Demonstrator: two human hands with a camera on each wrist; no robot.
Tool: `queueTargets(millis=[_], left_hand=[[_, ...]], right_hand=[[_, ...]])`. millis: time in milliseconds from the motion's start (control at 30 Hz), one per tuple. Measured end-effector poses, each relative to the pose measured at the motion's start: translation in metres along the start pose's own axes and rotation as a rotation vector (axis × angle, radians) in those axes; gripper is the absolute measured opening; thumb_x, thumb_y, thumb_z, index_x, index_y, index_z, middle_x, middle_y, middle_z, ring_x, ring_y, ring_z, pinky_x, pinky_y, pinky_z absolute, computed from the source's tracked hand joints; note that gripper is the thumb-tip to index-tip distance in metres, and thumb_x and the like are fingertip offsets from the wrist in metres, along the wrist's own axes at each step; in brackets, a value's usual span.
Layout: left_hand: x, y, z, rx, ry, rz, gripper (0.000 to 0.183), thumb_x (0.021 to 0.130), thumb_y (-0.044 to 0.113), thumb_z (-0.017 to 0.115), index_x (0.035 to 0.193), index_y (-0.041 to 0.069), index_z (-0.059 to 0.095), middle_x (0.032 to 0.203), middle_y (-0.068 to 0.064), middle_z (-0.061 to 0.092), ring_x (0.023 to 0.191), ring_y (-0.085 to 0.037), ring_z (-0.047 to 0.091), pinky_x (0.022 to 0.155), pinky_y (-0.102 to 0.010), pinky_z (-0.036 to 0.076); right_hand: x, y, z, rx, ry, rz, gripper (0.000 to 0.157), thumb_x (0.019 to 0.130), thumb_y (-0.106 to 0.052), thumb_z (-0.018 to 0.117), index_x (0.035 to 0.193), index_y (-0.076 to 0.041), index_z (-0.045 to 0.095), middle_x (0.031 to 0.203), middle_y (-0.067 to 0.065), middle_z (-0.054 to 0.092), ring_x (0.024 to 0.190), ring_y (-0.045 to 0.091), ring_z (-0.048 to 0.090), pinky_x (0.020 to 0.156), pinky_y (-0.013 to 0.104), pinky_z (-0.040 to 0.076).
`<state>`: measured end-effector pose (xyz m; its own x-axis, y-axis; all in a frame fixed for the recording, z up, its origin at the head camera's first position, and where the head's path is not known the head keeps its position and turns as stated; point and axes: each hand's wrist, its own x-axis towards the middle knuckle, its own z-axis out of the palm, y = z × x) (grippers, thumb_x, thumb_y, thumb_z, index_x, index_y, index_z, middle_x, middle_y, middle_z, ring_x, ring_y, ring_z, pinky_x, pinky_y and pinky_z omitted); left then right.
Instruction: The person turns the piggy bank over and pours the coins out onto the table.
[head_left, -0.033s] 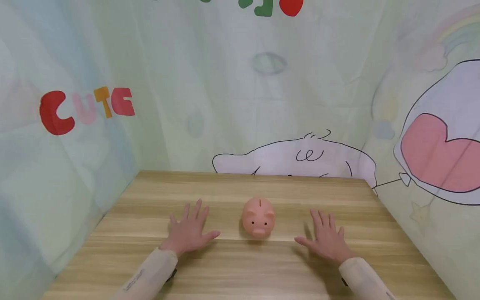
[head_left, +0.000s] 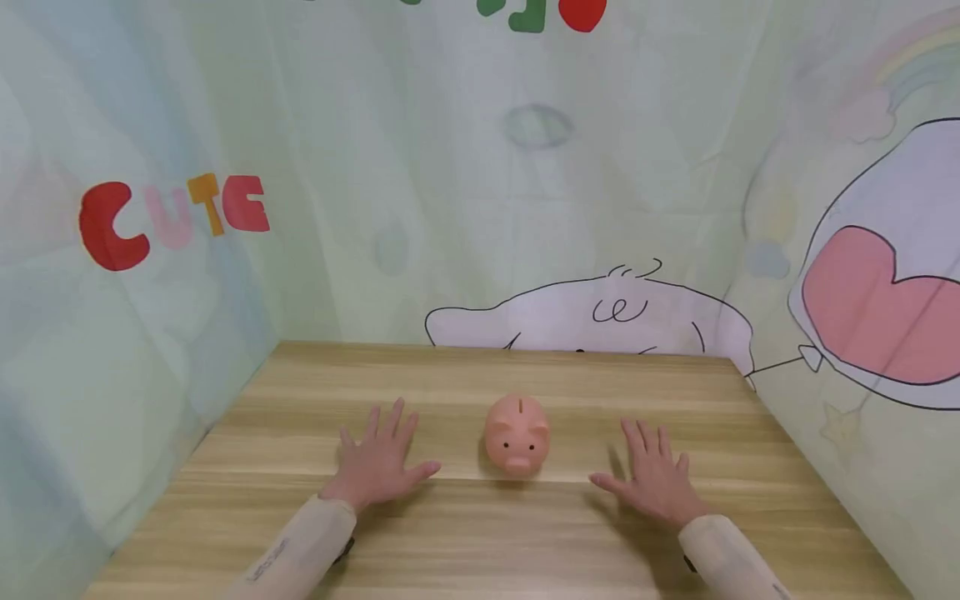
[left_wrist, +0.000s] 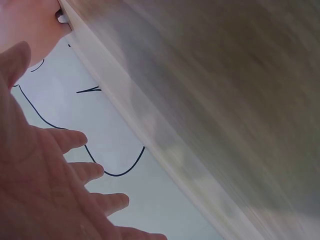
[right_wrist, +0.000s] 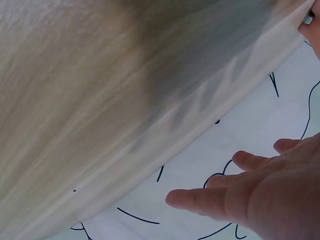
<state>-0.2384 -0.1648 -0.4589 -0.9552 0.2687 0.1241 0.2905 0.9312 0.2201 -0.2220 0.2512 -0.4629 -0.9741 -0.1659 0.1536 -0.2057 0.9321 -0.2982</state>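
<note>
A pink piggy bank (head_left: 517, 436) stands upright on the wooden table (head_left: 510, 542), its snout facing me and the coin slot showing on top. To its left is my left hand (head_left: 378, 467), palm down with fingers spread and holding nothing. My right hand (head_left: 656, 479) mirrors it on the other side, fingers extended, apart from the pig. Shadows fall on the wood by both hands. In the left wrist view, part of the piggy bank (left_wrist: 30, 27) shows behind my thumb. The right wrist view catches only a sliver of pink (right_wrist: 313, 37) at its edge.
Behind the table hangs a pale printed cloth (head_left: 525, 192) with a drawn white animal at the tabletop's far edge. More cloth with coloured letters (head_left: 112, 225) borders the left side, and a heart balloon print (head_left: 877, 317) the right.
</note>
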Motion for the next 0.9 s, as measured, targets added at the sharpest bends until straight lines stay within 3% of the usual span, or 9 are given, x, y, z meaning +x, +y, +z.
queueTargets(millis=[433, 633, 700, 900], left_hand=[[0.001, 0.006, -0.006, -0.011, -0.017, -0.012, 0.085, 0.091, 0.065, 0.055, 0.152, 0.008, 0.038, 0.160, -0.021, 0.020, 0.142, -0.053, 0.017, 0.096, -0.084, 0.009], [0.004, 0.008, -0.005, -0.058, -0.007, -0.013, 0.087, 0.092, 0.062, 0.056, 0.154, 0.005, 0.033, 0.158, -0.022, 0.025, 0.139, -0.055, 0.025, 0.097, -0.084, 0.010], [0.005, 0.009, -0.003, -0.077, -0.010, -0.020, 0.087, 0.093, 0.061, 0.055, 0.154, 0.005, 0.031, 0.158, -0.022, 0.026, 0.139, -0.053, 0.026, 0.098, -0.083, 0.011], [0.007, 0.012, -0.002, -0.184, -0.007, -0.012, 0.086, 0.094, 0.057, 0.058, 0.154, 0.002, 0.029, 0.154, -0.022, 0.034, 0.139, -0.045, 0.032, 0.101, -0.078, 0.019]], right_hand=[[0.001, -0.002, -0.001, 0.054, 0.001, 0.004, 0.104, 0.084, -0.064, 0.067, 0.154, 0.000, 0.023, 0.153, 0.034, 0.023, 0.137, 0.062, 0.015, 0.094, 0.085, 0.014], [0.009, 0.000, 0.003, 0.089, 0.068, -0.049, 0.105, 0.080, -0.061, 0.073, 0.151, 0.001, 0.027, 0.150, 0.032, 0.033, 0.134, 0.059, 0.026, 0.096, 0.081, 0.024], [0.013, -0.002, 0.003, 0.159, 0.065, -0.078, 0.107, 0.079, -0.059, 0.076, 0.151, 0.003, 0.027, 0.150, 0.031, 0.033, 0.135, 0.055, 0.028, 0.100, 0.076, 0.025], [0.024, -0.021, 0.004, 0.429, -0.054, -0.112, 0.111, 0.078, -0.043, 0.084, 0.155, 0.001, 0.018, 0.157, 0.028, 0.022, 0.141, 0.047, 0.024, 0.111, 0.063, 0.024]])
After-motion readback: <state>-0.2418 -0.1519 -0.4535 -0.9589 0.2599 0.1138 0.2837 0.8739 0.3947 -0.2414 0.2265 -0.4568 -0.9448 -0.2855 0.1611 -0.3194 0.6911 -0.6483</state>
